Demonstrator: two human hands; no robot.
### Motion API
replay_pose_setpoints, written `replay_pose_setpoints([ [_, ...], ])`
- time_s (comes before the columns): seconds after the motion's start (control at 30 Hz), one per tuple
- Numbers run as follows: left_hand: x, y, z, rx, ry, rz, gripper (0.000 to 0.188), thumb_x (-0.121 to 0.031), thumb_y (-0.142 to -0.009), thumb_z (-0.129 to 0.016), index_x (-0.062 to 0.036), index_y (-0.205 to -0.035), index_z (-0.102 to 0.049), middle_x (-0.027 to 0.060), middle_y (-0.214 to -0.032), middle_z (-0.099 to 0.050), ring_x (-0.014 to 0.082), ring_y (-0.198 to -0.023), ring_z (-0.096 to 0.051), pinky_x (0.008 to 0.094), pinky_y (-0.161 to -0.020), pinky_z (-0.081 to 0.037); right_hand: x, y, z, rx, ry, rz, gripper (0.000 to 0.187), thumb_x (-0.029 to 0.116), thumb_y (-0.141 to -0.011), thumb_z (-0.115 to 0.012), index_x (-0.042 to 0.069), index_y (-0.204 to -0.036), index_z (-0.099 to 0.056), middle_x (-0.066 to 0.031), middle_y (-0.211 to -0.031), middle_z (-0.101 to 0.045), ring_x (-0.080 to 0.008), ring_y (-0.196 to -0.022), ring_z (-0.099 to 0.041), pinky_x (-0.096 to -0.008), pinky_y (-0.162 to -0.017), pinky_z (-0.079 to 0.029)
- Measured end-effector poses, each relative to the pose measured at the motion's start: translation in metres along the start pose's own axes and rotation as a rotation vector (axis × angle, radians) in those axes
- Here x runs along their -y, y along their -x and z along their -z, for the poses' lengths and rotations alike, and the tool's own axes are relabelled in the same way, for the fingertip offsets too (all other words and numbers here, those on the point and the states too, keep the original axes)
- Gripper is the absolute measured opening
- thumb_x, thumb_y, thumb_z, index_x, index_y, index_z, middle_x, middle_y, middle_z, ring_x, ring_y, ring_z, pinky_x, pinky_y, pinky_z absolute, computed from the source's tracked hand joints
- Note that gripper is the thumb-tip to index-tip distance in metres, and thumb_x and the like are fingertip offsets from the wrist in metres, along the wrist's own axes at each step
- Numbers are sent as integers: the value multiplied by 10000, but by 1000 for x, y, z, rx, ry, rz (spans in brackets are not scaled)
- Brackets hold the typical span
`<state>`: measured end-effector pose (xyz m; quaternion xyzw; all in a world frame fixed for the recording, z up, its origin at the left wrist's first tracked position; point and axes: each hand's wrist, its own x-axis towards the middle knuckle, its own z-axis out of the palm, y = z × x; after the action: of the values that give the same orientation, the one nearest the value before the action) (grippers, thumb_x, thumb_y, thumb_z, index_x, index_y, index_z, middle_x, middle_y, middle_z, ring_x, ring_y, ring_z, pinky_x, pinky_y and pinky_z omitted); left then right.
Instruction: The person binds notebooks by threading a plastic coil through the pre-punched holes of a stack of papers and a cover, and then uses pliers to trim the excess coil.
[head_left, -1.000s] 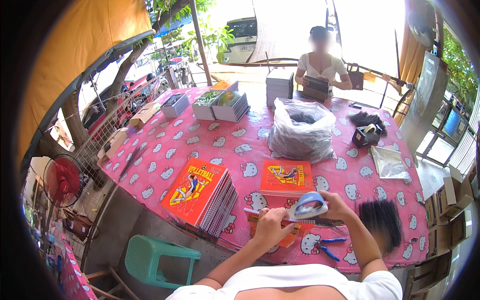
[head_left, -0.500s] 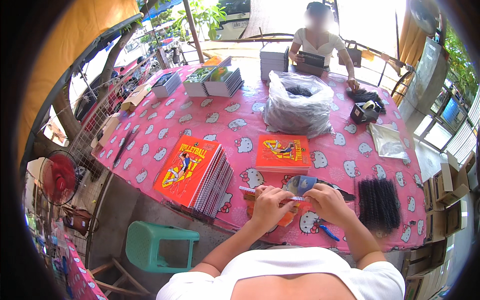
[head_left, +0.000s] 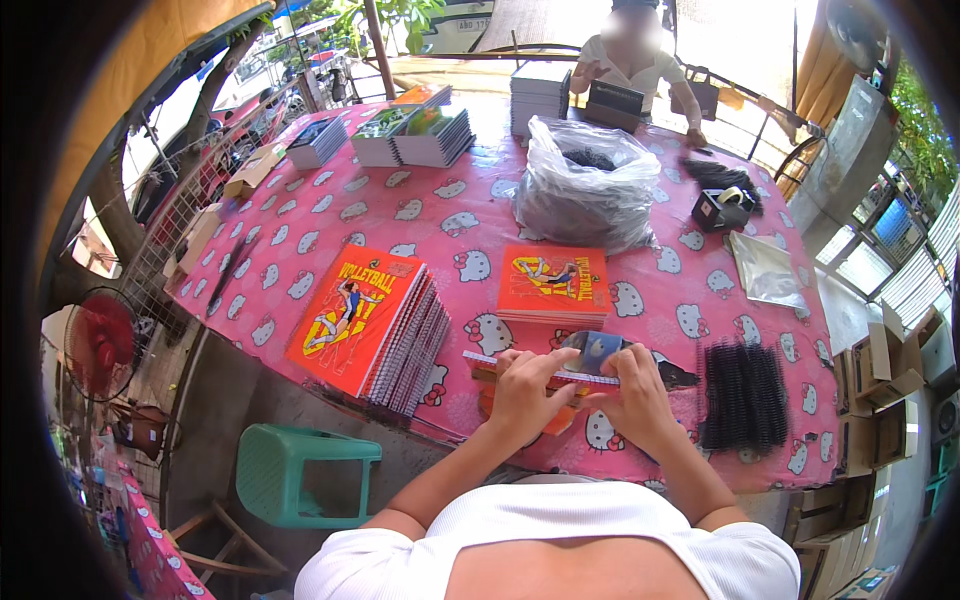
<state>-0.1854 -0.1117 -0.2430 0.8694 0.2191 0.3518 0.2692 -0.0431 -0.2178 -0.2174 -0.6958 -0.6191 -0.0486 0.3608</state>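
Observation:
Both hands are at the near edge of the table, closed on an orange notebook [head_left: 478,360] whose white, patterned edge faces up. My left hand [head_left: 530,395] grips it from the left, and my right hand [head_left: 640,395] pinches its right part. The fingers hide much of the notebook. Just beyond them lies a blue-grey rounded item [head_left: 600,346], partly covered. A short stack of orange notebooks [head_left: 553,283] is behind it, and a taller stack with spiral bindings [head_left: 370,325] stands to the left. To the right lies a pile of black spiral binding coils [head_left: 745,400].
A pink patterned tablecloth [head_left: 420,225] covers the table. On it are a plastic bag of black coils [head_left: 585,195], a tape dispenser [head_left: 722,208], clear plastic sleeves [head_left: 768,272] and book stacks [head_left: 415,140]. A person [head_left: 630,70] sits opposite. A green stool [head_left: 305,475] stands at left.
The notebook in my hands is tipped more upright, showing more of its long edge. My right fingers have shifted along it. The whole view has moved slightly; the person opposite has raised one hand.

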Motion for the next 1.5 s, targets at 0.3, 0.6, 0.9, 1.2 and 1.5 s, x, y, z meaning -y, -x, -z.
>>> replay_pose_setpoints([
  [0.3, 8, 3, 1, -16, -53, -103, 314, -217, -704, -705, -181, -1015, -683, 16, -772, -632, 197, -735, -563, 353, -814, -349, -5, 5, -9, -2, -4, -1, 190, 141, -715, -676, 76, -868, -583, -84, -815, -537, -291, -830, -526, -402, -725, -388],
  [0.6, 9, 7, -10, -164, 70, -125, 165, -184, -666, -736, -160, -827, -708, 1, -807, -621, 187, -830, -575, 358, -847, -332, 2, 6, -8, 11, -78, -43, 159, 68, -729, -652, 55, -887, -636, -116, -833, -576, -313, -833, -556, -403, -722, -443],
  [0.9, 13, 8, -8, -98, -8, -145, 232, -94, -628, -773, -120, -846, -700, 36, -807, -643, 207, -773, -610, 334, -772, -422, -1, 18, -17, -62, -64, -98, 171, 68, -698, -675, 69, -866, -641, -96, -822, -581, -300, -804, -551, -404, -698, -435],
  [1.2, 10, 9, -6, -88, 58, -108, 227, -80, -610, -782, -110, -817, -695, 31, -804, -649, 188, -796, -607, 317, -756, -422, -5, 21, -6, 109, -93, -94, 224, 132, -734, -703, 51, -935, -647, -104, -851, -596, -296, -789, -577, -383, -715, -452],
  [1.5, 10, 11, -2, -141, 18, -247, 234, -93, -631, -780, -114, -849, -698, 22, -804, -654, 200, -776, -602, 324, -784, -413, -112, 26, -19, 361, 95, -169, 394, 143, -719, -711, 51, -1075, -567, -149, -965, -601, -313, -912, -592, -401, -788, -487],
])
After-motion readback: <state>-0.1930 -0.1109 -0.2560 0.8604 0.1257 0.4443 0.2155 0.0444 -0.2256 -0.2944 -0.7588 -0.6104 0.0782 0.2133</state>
